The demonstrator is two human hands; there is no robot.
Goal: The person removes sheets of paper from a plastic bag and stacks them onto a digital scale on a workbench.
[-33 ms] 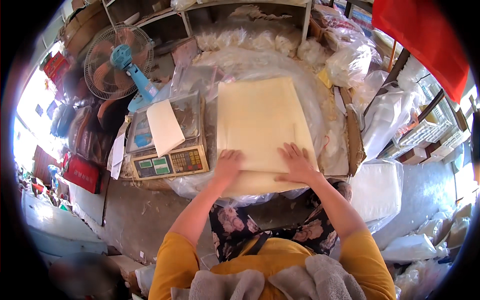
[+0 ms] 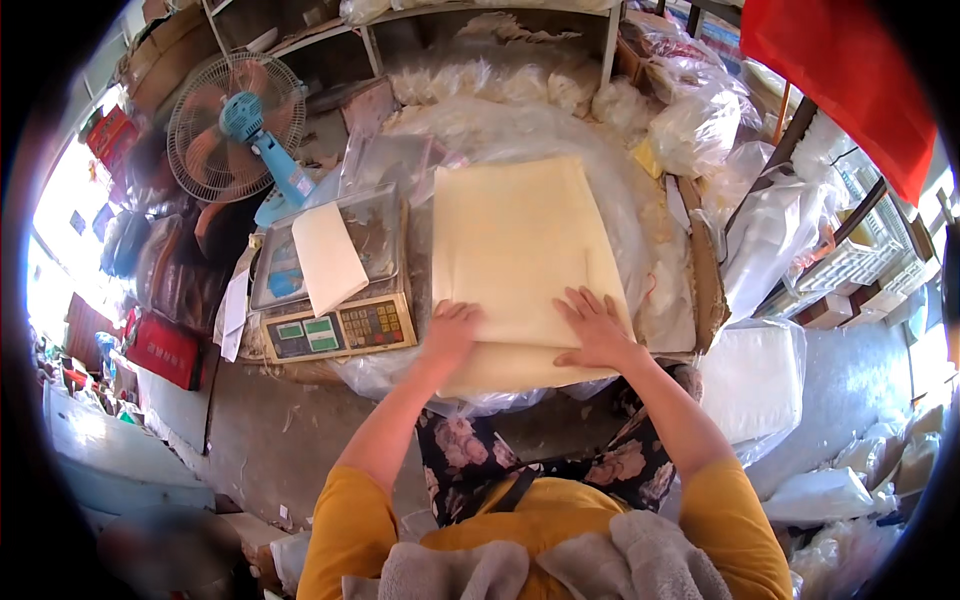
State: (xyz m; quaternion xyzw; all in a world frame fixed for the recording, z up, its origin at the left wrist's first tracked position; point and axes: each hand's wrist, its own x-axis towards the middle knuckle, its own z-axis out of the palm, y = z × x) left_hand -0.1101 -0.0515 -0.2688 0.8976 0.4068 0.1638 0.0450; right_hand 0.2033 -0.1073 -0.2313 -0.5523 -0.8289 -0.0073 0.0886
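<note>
A large cream-coloured sheet (image 2: 520, 235), perhaps a stack of sheets, lies on crumpled clear plastic in front of me. Near its close end a crease or edge runs across it. My left hand (image 2: 450, 335) rests flat on the sheet's near left side, its fingers pointing away and slightly blurred. On the near right side my right hand (image 2: 597, 332) lies with fingers and thumb spread, pressing on the surface. Neither hand grasps anything. Left of the sheet stands a digital scale (image 2: 338, 330) with a keypad, and a smaller cream paper piece (image 2: 330, 258) sits on its pan.
A blue desk fan (image 2: 242, 118) stands at the far left behind the scale. Clear plastic bags (image 2: 695, 130) pile up at the far right. A plastic-wrapped white bundle (image 2: 752, 385) is beside my right knee. Red cloth (image 2: 850, 80) hangs at upper right.
</note>
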